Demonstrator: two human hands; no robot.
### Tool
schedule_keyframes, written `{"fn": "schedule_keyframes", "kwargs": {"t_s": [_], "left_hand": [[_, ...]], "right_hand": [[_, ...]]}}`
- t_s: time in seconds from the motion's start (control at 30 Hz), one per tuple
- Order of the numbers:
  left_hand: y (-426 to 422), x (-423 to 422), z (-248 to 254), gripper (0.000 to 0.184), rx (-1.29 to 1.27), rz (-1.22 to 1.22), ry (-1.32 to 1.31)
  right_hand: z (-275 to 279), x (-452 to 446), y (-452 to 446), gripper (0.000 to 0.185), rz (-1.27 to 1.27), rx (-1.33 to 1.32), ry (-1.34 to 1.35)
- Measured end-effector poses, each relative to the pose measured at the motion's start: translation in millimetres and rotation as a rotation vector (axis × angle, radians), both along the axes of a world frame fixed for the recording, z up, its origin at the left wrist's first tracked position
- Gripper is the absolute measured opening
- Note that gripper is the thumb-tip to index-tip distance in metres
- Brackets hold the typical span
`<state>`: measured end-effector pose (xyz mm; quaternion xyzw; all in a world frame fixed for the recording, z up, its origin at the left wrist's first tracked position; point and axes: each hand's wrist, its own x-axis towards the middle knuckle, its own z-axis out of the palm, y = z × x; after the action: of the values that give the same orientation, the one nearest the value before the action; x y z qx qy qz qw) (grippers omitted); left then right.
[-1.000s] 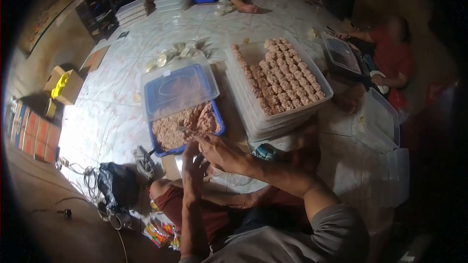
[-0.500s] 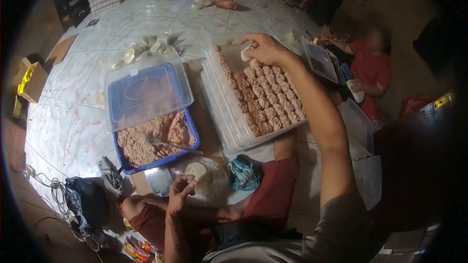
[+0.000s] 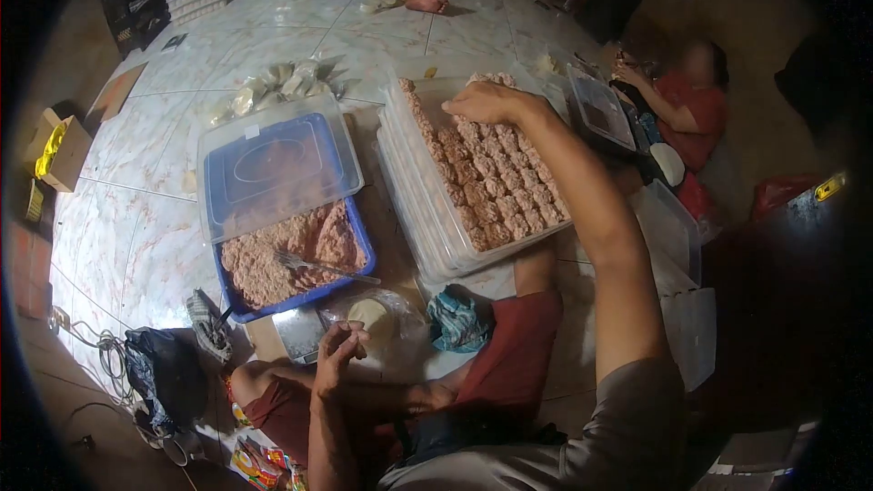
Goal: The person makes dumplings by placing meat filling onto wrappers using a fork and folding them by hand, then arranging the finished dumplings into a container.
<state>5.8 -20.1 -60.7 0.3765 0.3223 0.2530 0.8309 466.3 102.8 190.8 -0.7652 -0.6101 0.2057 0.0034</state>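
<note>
My right hand (image 3: pixel 484 103) reaches over the far end of a clear plastic tray (image 3: pixel 420 205), its fingers bent down and closed together. What they hold, if anything, is hidden. Rows of meat-filled dumplings (image 3: pixel 496 186) fill much of this tray, which tops a stack of similar ones. Low in the middle, my left hand (image 3: pixel 338 350) is curled with thumb and fingertips drawn together; whether anything small is between them I cannot make out. Just beyond it lies a stack of round pale wrappers (image 3: pixel 368 316) on plastic.
A blue tub (image 3: pixel 366 259) holds minced filling (image 3: pixel 291 255) and a fork (image 3: pixel 314 266), half covered by a lid (image 3: pixel 273 173). Wrapped packets (image 3: pixel 277 89) lie behind it. A teal cloth (image 3: pixel 457 320) sits by my leg. Another person (image 3: pixel 696 114) sits at right beside a container (image 3: pixel 600 107).
My right hand has lowered and turned over the tray's far end; the pale dumpling seen in its fingers no longer shows. My left hand stays nearly still. The person at right has moved an arm.
</note>
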Motion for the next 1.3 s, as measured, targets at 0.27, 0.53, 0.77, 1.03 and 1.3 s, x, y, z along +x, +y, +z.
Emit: {"fn": "schedule_keyframes", "kwargs": {"t_s": [0.27, 0.53, 0.77, 1.03, 1.3], "left_hand": [[-4, 0, -20, 0.027, 0.144, 0.08, 0.023], [-13, 15, 16, 0.111, -0.131, 0.003, -0.395], [-18, 48, 20, 0.126, -0.078, -0.042, -0.361], [-51, 100, -52, 0.1, 0.313, -0.111, -0.21], [-111, 54, -34, 0.073, 0.124, 0.017, 0.09]], "right_hand": [[31, -35, -92, 0.026, -0.034, 0.823, 0.203], [-103, -163, -275, 0.022, -0.015, 0.144, 0.715], [-249, -179, -284, 0.041, -0.176, 0.015, 0.2], [-243, -272, -244, 0.077, -0.512, 0.393, 0.872], [-247, -265, -213, 0.031, -0.584, 0.744, 0.519]]}}
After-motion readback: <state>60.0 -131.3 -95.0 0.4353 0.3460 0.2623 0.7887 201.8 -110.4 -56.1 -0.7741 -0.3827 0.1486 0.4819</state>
